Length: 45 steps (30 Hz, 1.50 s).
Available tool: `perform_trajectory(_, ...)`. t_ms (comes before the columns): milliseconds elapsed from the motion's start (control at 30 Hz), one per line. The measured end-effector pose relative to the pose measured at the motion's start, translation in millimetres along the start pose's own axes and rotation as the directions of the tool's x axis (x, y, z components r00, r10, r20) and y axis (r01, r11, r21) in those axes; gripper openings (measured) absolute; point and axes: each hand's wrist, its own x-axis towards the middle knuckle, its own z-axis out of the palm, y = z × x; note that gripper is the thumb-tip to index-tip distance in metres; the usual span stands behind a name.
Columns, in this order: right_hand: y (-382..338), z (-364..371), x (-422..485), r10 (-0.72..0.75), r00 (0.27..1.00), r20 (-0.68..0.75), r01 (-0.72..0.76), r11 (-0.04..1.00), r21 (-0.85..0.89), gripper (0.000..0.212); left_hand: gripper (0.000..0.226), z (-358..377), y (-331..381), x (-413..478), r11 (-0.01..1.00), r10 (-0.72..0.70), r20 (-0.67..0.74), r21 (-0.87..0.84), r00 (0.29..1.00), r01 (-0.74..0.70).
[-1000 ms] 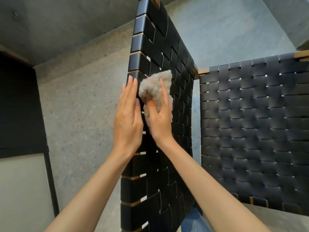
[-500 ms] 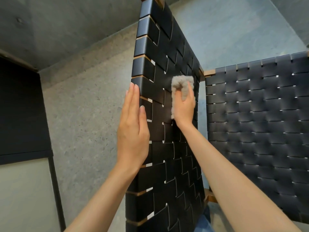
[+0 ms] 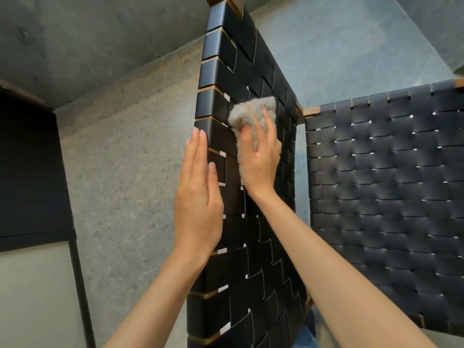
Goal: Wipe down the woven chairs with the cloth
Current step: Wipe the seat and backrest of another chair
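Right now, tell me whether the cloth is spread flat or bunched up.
Bunched up: the cloth sits crumpled in a wad under the right hand, pressed against the near woven chair.

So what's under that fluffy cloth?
The black woven chair: the right hand holds the cloth against its straps. Straps show all around, but the patch right beneath the cloth is covered, so its state can't be seen.

We see black basket-weave straps on tan wood frames on both the near chair (image 3: 251,247) and the far chair (image 3: 386,197), a fluffy grey-beige cloth (image 3: 251,114), and a speckled grey floor (image 3: 130,159).
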Motion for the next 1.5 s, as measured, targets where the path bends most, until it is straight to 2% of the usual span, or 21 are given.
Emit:
perform_trajectory(67,40,-6,7,0.223,0.975,-0.024,-0.223,0.975,0.003,0.05,0.048,0,0,0,1.0,0.007,0.001,0.006,1.0,-0.007)
perform_trajectory(133,80,-16,13,0.408,0.913,-0.03,-0.409,0.911,-0.049,0.058,0.048,1,-1,0,1.0,0.007,-0.004,0.006,1.0,-0.007)
perform_trajectory(267,134,-31,15,0.541,0.841,0.007,-0.534,0.833,-0.143,0.059,0.048,2,-5,-1,1.0,0.012,-0.005,-0.008,1.0,-0.012)
perform_trajectory(400,150,-32,15,0.602,0.799,-0.006,-0.598,0.793,-0.112,0.055,0.048,2,-4,-1,1.0,0.012,-0.011,-0.006,1.0,-0.012)
perform_trajectory(533,131,-27,9,0.582,0.812,-0.048,-0.583,0.813,-0.006,0.051,0.047,2,-4,0,1.0,0.017,-0.017,-0.011,1.0,-0.017)
perform_trajectory(633,97,-24,-7,0.499,0.866,-0.028,-0.497,0.866,0.056,0.051,0.047,0,-2,0,1.0,0.027,-0.016,-0.01,1.0,-0.027)
perform_trajectory(733,49,-18,-25,0.347,0.938,0.026,-0.348,0.933,0.09,0.056,0.047,-2,1,1,1.0,0.01,-0.024,0.003,1.0,-0.01)
perform_trajectory(833,-8,-11,-22,0.141,0.985,0.1,-0.153,0.981,0.123,0.05,0.045,-3,9,2,1.0,-0.013,-0.069,0.005,0.998,0.014)
perform_trajectory(900,-38,-7,-6,0.018,0.99,0.14,-0.035,0.992,0.118,0.046,0.04,-4,13,6,0.999,-0.025,-0.102,0.018,0.995,0.026)
perform_trajectory(1000,-69,1,30,-0.084,0.985,0.148,0.07,0.993,0.098,0.047,0.025,-9,12,28,0.998,-0.002,-0.157,0.064,0.988,0.012)
perform_trajectory(1067,-82,10,53,-0.133,0.983,0.127,0.127,0.99,0.056,0.046,0.028,-11,12,49,0.997,0.03,-0.132,0.08,0.991,-0.02)
perform_trajectory(1200,-76,22,72,-0.165,0.986,0.031,0.164,0.986,0.022,0.046,0.047,-1,16,92,0.993,0.045,-0.022,0.111,0.999,-0.042)
perform_trajectory(1333,-39,23,77,-0.108,0.994,-0.004,0.108,0.993,0.045,0.052,0.05,12,18,122,0.982,0.087,0.028,0.164,0.996,-0.091)
perform_trajectory(1400,-15,19,81,-0.047,0.999,-0.012,0.047,0.998,0.03,0.055,0.052,18,17,125,0.978,0.104,0.021,0.179,0.994,-0.106)
perform_trajectory(1500,33,8,87,0.133,0.991,0.011,-0.133,0.99,0.049,0.054,0.052,21,14,124,0.974,0.122,0.012,0.189,0.992,-0.122)
